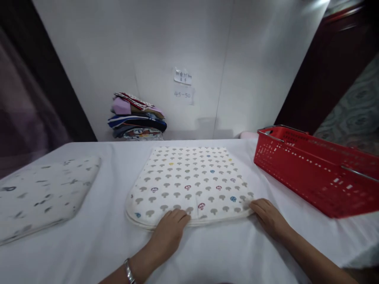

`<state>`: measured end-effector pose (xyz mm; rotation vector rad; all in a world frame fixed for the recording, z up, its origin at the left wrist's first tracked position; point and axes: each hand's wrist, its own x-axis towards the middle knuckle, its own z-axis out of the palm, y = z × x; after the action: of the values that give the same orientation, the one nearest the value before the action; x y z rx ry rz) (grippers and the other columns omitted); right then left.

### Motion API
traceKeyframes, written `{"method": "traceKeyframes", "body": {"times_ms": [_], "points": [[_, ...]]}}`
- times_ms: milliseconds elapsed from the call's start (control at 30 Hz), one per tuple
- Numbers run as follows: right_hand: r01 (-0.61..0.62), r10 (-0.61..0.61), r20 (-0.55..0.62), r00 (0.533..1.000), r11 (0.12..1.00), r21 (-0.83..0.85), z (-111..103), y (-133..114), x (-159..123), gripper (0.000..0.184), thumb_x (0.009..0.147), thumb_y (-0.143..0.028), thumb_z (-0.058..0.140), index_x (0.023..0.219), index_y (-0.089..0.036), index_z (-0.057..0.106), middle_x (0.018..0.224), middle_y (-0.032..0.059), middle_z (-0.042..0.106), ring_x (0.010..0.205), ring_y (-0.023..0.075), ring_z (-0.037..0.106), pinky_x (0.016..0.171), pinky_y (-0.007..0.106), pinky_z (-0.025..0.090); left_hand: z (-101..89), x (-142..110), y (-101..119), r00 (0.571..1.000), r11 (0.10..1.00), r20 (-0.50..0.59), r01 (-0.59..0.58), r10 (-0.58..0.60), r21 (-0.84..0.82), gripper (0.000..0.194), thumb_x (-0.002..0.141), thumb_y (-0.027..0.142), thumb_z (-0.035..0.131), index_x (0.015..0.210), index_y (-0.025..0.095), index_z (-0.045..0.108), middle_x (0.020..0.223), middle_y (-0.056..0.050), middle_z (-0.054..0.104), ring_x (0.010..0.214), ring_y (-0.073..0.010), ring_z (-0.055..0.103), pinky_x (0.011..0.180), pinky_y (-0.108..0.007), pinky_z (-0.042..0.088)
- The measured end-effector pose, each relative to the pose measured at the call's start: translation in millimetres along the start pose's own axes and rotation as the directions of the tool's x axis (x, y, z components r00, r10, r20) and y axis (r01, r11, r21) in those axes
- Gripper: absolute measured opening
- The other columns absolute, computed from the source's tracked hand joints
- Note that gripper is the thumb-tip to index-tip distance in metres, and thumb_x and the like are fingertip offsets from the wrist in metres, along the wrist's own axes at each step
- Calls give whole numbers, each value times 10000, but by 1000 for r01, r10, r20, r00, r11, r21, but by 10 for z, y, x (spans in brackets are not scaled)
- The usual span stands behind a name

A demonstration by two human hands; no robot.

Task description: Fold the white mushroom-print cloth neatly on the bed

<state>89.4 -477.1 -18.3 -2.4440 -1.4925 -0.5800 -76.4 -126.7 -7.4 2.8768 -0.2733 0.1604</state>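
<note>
A folded white cloth (180, 177) with a print of grey and coloured mushrooms lies flat in the middle of the table, its layered edge facing me. My left hand (170, 230) is closed on the middle of that near edge, the fingers curled over it and the thumb hidden. At the near right corner, my right hand (269, 217) pinches the same cloth between its fingers. A silver bracelet (129, 271) circles my left wrist.
Another folded white cloth (50, 193) with a dark scattered print lies at left on the white-covered table (112, 221). A red plastic basket (314, 169) stands at right. Stacked folded fabrics (137, 116) sit at the back, before a wall with paper labels (182, 85).
</note>
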Motion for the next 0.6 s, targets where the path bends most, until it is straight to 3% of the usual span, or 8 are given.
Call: {"method": "traceKeyframes", "body": {"times_ms": [167, 433, 600], "points": [[40, -39, -56, 998, 999, 18, 41, 125, -10, 381, 813, -75, 428, 1144, -248, 500, 973, 87, 627, 865, 225, 579, 770, 425, 484, -108, -234, -321, 993, 991, -60, 108, -103, 82, 489, 664, -33, 370, 1021, 219, 590, 1052, -50, 600, 975, -204, 523, 849, -380, 414], [59, -57, -142, 988, 998, 12, 182, 210, -141, 514, 797, -98, 436, 1262, -317, 437, 1055, 73, 635, 936, 248, 605, 798, 447, 508, -210, -584, -957, 957, 967, -269, 164, -108, 194, 437, 664, 27, 426, 995, 240, 616, 1003, -29, 648, 946, -202, 580, 859, -359, 449], [87, -98, -193, 976, 994, -64, 78, 255, -173, 463, 802, -99, 455, 1227, -280, 465, 991, 61, 660, 920, 232, 622, 836, 434, 503, -412, -654, -964, 975, 974, -201, 133, -96, 181, 309, 760, 137, 437, 965, 259, 634, 937, -26, 667, 861, -196, 606, 775, -322, 475]]}}
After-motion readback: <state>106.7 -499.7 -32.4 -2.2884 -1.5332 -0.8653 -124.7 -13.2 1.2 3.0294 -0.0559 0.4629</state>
